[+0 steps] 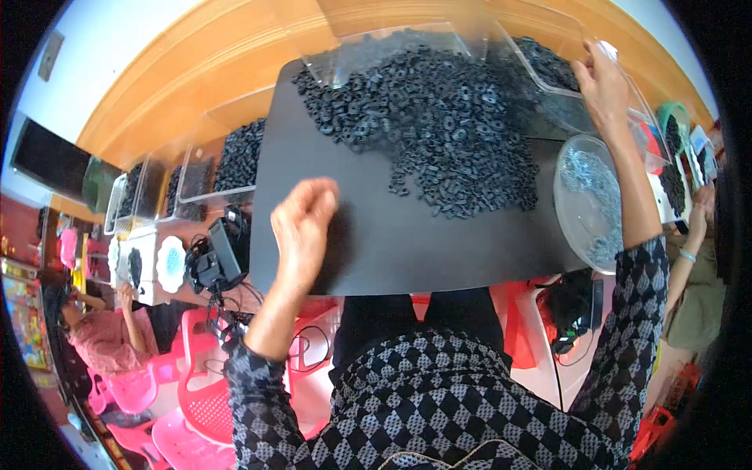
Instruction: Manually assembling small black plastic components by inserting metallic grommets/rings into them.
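My left hand [301,227] hovers over the left part of the dark table [356,258], its fingers curled together. Whatever they may pinch is too small to see. To the right, my right hand [605,90] is stretched out at the rim of a clear plastic box [540,82] that holds black parts. Its fingers are bent inward, and I cannot make out what is in them. Between the hands spreads a large heap of small black plastic parts [462,129]. Beside my right forearm stands a round clear tray [572,215] with small shiny bluish pieces in it.
Clear bins of black parts [239,157] stand at the left, near a black power adapter [227,247] with cables. Pink plastic chairs [207,392] are lower left. One person in a pink top [110,341] sits at the left; another person's arm [693,235] shows at the right.
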Available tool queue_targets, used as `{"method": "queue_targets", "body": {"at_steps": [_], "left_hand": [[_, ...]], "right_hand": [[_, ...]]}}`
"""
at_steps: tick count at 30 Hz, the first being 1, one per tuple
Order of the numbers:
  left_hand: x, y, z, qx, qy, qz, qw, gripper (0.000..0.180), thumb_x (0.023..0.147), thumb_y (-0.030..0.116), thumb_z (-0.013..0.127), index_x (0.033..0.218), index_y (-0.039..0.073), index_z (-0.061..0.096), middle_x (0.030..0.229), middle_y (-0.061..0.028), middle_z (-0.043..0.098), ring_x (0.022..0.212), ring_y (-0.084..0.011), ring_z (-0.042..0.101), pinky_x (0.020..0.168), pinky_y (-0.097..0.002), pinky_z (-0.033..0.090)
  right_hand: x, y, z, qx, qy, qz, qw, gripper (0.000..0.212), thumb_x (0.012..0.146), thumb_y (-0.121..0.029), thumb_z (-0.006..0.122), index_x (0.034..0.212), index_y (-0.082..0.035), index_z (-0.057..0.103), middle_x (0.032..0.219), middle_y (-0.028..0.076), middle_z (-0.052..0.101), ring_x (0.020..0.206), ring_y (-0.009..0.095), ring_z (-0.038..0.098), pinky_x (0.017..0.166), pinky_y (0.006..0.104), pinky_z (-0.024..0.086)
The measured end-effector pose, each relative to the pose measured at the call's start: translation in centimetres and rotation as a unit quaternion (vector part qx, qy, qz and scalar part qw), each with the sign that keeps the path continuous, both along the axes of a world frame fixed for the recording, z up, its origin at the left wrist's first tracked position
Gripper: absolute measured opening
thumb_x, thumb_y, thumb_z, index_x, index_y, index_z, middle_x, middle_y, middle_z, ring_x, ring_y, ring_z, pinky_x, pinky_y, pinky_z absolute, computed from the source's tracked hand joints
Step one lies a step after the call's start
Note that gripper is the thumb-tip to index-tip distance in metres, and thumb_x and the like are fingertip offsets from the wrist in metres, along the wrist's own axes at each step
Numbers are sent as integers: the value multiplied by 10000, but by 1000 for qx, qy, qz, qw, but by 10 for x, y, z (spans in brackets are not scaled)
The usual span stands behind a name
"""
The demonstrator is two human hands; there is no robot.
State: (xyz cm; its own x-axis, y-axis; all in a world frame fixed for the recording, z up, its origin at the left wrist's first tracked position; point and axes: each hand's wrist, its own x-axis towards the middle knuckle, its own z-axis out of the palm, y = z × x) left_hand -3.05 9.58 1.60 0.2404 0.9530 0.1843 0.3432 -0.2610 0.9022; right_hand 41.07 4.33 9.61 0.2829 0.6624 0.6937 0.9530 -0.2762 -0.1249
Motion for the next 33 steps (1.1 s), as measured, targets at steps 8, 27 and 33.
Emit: {"method": "queue_targets", "body": {"at_steps": [8,27,33], "left_hand": [[1,119,-19,176,208,52,961,438,861,219,535,1257,38,487,1254,-184,528,1223,-319,431,1015,-391,348],[77,112,-34,197,155,23,968,453,824,203,551,1209,-29,492,1176,-202,528,1079,-377,455,962,-455,357],[76,97,-33,229,128,-29,964,476,840,204,569,1215,-56,433,1130,-244,512,1064,-410,449,902,-481,369]], "right_hand": [[-78,-50,6,109,2,162,981,172,831,-13,614,998,27,622,833,137,620,724,226,585,674,294,462],[-135,-82,12,36,50,246,967,143,817,64,580,954,30,603,762,117,625,666,227,569,610,293,443],[-143,-76,8,15,50,267,962,171,796,81,586,957,24,600,752,111,625,634,227,549,569,299,422]]}}
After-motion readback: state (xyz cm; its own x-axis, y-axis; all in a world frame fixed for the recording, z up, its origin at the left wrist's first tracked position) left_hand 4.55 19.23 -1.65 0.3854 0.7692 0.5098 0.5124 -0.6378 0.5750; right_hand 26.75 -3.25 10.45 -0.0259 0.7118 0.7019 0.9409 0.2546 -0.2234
